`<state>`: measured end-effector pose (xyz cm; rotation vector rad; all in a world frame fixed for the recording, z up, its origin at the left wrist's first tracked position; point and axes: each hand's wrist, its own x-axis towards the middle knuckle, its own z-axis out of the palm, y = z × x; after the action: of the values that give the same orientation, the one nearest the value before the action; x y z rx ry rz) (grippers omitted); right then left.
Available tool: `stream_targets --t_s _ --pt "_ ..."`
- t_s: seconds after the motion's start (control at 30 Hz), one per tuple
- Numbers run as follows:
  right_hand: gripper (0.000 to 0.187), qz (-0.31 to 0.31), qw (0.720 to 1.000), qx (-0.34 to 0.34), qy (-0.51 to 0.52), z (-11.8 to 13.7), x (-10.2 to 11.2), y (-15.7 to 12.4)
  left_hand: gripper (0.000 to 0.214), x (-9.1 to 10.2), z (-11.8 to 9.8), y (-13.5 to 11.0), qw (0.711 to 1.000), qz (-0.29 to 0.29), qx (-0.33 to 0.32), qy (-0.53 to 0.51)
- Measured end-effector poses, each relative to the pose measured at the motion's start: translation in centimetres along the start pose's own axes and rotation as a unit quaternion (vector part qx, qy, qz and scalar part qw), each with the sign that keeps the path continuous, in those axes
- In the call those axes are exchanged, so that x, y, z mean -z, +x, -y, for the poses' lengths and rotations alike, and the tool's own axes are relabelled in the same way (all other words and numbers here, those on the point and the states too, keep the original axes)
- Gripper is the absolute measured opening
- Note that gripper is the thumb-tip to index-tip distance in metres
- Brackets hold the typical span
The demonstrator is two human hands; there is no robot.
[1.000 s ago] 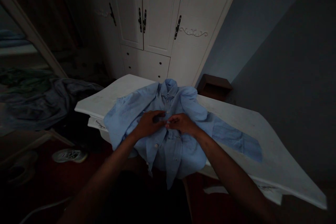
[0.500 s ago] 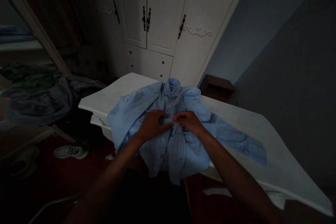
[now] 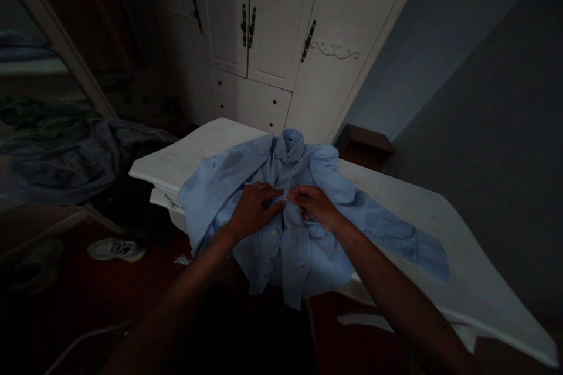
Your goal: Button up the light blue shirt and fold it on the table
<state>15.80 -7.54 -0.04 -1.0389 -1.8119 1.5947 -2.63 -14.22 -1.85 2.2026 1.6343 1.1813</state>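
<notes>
A light blue button-up shirt [image 3: 325,252] lies front up on a white table [image 3: 407,193], its collar toward the wardrobe and its hem hanging over the near edge. My left hand [image 3: 255,208] pinches the front placket at mid-chest between thumb and fingers. Close beside it, my right hand [image 3: 314,204] grips the other placket edge with its fingertips. The fingertips nearly meet, and the button between them is too small to make out. Below the hands the two front edges hang apart, with a pale button [image 3: 275,232] showing on the left one.
Behind the table stands a white wardrobe [image 3: 281,17] with dark handles. A brown box-like piece of furniture [image 3: 365,143] is at the back right. Piled clothes [image 3: 65,152] lie at the left, and a shoe [image 3: 116,249] rests on the red floor.
The left thumb and fingers have closed a little nearer the right fingertips at the placket. The view has shifted slightly; the shirt lies as before.
</notes>
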Motion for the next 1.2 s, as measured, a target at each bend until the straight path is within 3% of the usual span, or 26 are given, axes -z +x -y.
stream_targets --t_s 0.13,0.3,0.47,0.8,1.2 --pt "0.030 -0.038 0.989 0.094 -0.108 -0.3 -0.2 0.2 0.024 0.3 -0.1 0.1 1.000 0.019 -0.005 0.015" --pt "0.014 -0.120 0.930 0.254 -0.235 -0.5 -0.4 0.1 0.024 0.3 -0.4 0.2 0.999 0.033 0.001 0.021" --pt "0.020 -0.064 0.897 0.331 -0.286 -0.8 -0.3 -0.2 0.026 0.2 -0.4 0.1 0.999 0.040 -0.002 0.034" --pt "0.019 -0.089 0.813 0.381 -0.431 -0.9 -0.1 -0.2 0.030 0.4 -0.3 0.6 0.999 0.045 -0.012 0.001" --pt "0.020 -0.049 0.813 0.316 -0.487 -1.0 0.1 -0.2 0.024 0.2 -0.5 0.5 0.998 0.055 0.002 0.042"
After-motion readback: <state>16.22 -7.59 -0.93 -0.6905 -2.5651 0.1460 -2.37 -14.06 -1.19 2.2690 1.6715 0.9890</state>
